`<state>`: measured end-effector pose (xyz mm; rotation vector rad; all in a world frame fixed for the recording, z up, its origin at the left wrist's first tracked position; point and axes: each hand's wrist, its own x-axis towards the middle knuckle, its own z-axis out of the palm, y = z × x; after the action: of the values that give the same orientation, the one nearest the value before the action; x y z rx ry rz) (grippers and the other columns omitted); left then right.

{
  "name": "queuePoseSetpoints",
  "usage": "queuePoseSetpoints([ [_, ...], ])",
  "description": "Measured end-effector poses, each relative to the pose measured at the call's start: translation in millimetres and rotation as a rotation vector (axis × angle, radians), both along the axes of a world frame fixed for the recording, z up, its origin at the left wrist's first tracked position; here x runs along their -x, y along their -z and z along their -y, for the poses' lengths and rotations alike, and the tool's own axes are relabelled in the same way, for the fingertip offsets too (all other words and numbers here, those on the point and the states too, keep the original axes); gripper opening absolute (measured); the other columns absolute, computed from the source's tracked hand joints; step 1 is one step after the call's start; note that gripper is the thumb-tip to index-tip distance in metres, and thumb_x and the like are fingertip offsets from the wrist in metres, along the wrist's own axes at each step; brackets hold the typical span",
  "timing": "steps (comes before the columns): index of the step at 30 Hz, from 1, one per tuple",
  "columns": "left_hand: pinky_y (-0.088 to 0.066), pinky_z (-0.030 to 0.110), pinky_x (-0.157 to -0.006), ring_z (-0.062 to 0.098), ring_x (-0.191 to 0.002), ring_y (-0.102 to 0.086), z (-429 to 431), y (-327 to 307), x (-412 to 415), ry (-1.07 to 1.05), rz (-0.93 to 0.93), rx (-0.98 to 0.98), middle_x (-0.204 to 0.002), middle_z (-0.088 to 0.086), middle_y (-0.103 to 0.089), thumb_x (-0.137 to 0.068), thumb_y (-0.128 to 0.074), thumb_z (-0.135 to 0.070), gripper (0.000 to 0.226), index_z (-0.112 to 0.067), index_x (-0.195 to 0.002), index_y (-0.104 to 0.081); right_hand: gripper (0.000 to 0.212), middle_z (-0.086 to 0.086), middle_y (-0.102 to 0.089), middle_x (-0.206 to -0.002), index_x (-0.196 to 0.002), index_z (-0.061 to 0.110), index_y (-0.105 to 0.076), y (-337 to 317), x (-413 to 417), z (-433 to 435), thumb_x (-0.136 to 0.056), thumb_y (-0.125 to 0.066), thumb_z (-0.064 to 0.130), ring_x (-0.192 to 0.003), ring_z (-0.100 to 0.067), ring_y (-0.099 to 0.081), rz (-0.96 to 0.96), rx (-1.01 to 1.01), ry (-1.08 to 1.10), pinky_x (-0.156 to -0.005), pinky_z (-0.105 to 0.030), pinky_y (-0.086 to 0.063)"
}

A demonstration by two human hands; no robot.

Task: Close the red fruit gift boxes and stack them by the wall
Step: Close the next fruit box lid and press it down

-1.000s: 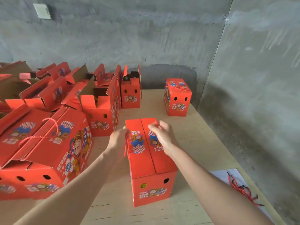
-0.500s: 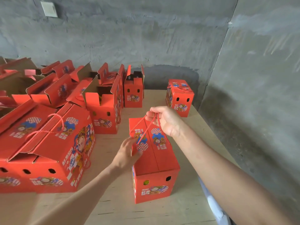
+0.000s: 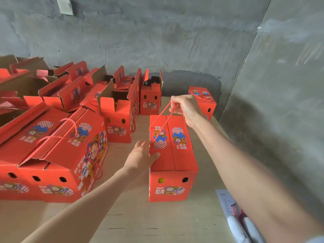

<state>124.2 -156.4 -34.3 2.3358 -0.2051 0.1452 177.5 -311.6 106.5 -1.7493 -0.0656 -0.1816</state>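
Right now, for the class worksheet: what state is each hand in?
Left hand: open, fingers straight, pressing the side of the closed red box.
Right hand: closed, fingers pinching the box's red cord handle above the lid.

Right hand (image 3: 185, 107): pinching red cord handle (image 3: 163, 120), raised above closed box (image 3: 171, 155)
Left hand (image 3: 142, 155): resting on box's left top edge
Surface (image 3: 136, 221): plywood

Two small closed gift boxes are counted: the centre box (image 3: 175, 155), carrying one rope handle (image 3: 162, 116), and a far box (image 3: 209, 106) beyond it. Left of the centre box sit two larger boxes (image 3: 70, 155) (image 3: 21, 137), flaps nearly down. Behind the centre box stand two open boxes (image 3: 119, 125) (image 3: 150, 100); more open ones crowd further left, too jumbled to count. One paper sheet (image 3: 225, 200) lies to its right.
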Motion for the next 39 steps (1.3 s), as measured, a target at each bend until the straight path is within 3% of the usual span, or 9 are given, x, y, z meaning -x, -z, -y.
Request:
queuePoseSetpoints([
  [7,-0.042,0.030,-0.099,0.023,-0.118,-0.054,0,22,4,0.131,-0.074,0.013,-0.138,0.007,-0.050,-0.092,-0.058,-0.015,0.054,-0.017,-0.143,-0.041,0.034,-0.004,-0.056,-0.052,-0.053,0.007,-0.051,27,-11,5,-0.087,-0.054,0.006,-0.062,-0.017,-0.054,0.017,0.169,0.054,-0.077,-0.032,-0.042],
  [11,-0.045,0.030,-0.094,0.025,-0.110,-0.059,-1,29,-3,0.142,-0.085,-0.001,-0.131,0.007,-0.058,-0.091,-0.053,-0.006,0.050,-0.018,-0.139,-0.048,0.034,-0.015,-0.054,-0.071,-0.063,0.002,-0.050,55,-1,24,-0.095,-0.052,0.015,-0.065,-0.023,-0.046,0.099,0.792,0.052,-0.057,-0.031,-0.030],
  [14,-0.043,0.027,-0.098,0.021,-0.115,-0.057,1,31,-8,0.130,-0.096,0.083,-0.133,0.008,-0.056,-0.092,-0.054,-0.010,0.043,-0.014,-0.135,-0.052,0.049,-0.018,-0.047,-0.127,-0.122,-0.001,-0.048,84,17,33,-0.094,-0.052,0.039,-0.118,-0.032,-0.045,0.062,1.289,0.125,-0.095,-0.041,-0.040],
  [16,-0.042,0.032,-0.103,0.021,-0.120,-0.053,4,38,-5,0.142,-0.053,0.123,-0.139,0.007,-0.049,-0.091,-0.061,-0.019,0.045,-0.012,-0.135,-0.053,0.084,-0.014,-0.006,-0.158,-0.151,0.009,-0.009,110,35,38,-0.092,-0.050,0.051,-0.145,-0.033,-0.011,0.029,1.282,0.030,-0.114,-0.046,-0.021],
  [19,-0.044,0.031,-0.099,0.024,-0.116,-0.054,11,46,6,0.135,0.204,0.070,-0.137,0.010,-0.046,-0.091,-0.062,-0.017,0.036,-0.007,-0.125,-0.060,0.069,-0.004,0.010,-0.161,-0.151,0.038,0.000,148,56,43,-0.097,-0.041,0.049,-0.147,-0.033,0.006,0.095,1.299,-0.197,-0.118,-0.048,-0.005],
  [26,-0.046,0.029,-0.078,0.026,-0.081,-0.069,15,52,2,0.220,0.625,-0.078,-0.090,0.011,-0.071,-0.099,-0.035,-0.040,0.058,-0.001,-0.080,-0.075,0.051,-0.014,-0.055,-0.136,-0.132,0.026,-0.056,177,75,27,-0.088,-0.037,0.045,-0.118,-0.041,-0.056,0.058,1.415,-0.015,-0.088,-0.059,-0.048],
  [31,-0.050,0.030,-0.073,0.025,-0.078,-0.070,16,49,-25,0.216,0.571,-0.165,-0.088,0.009,-0.072,-0.097,-0.043,-0.037,0.049,-0.004,-0.077,-0.074,0.049,-0.014,-0.046,-0.144,-0.137,0.028,-0.050,183,45,33,-0.093,-0.037,0.044,-0.125,-0.044,-0.048,0.068,1.370,-0.039,-0.094,-0.062,-0.041],
  [35,-0.043,0.033,-0.086,0.028,-0.090,-0.067,36,29,-69,0.098,0.418,-0.363,-0.091,0.005,-0.070,-0.085,-0.064,-0.016,0.010,-0.009,-0.088,-0.071,0.061,-0.010,0.015,-0.159,-0.152,0.036,-0.005,179,-2,21,-0.099,-0.037,0.038,-0.144,-0.043,0.010,-0.096,1.288,0.017,-0.111,-0.061,0.006],
  [39,-0.010,0.035,-0.112,0.021,-0.135,-0.029,57,14,-113,0.004,0.203,-0.611,-0.134,-0.004,-0.050,-0.090,-0.047,-0.015,0.032,-0.027,-0.118,-0.059,0.078,-0.022,-0.024,-0.152,-0.146,0.026,-0.036,184,-16,-1,-0.078,-0.071,0.042,-0.135,-0.050,-0.030,-0.012,1.313,0.154,-0.106,-0.061,-0.031],
])
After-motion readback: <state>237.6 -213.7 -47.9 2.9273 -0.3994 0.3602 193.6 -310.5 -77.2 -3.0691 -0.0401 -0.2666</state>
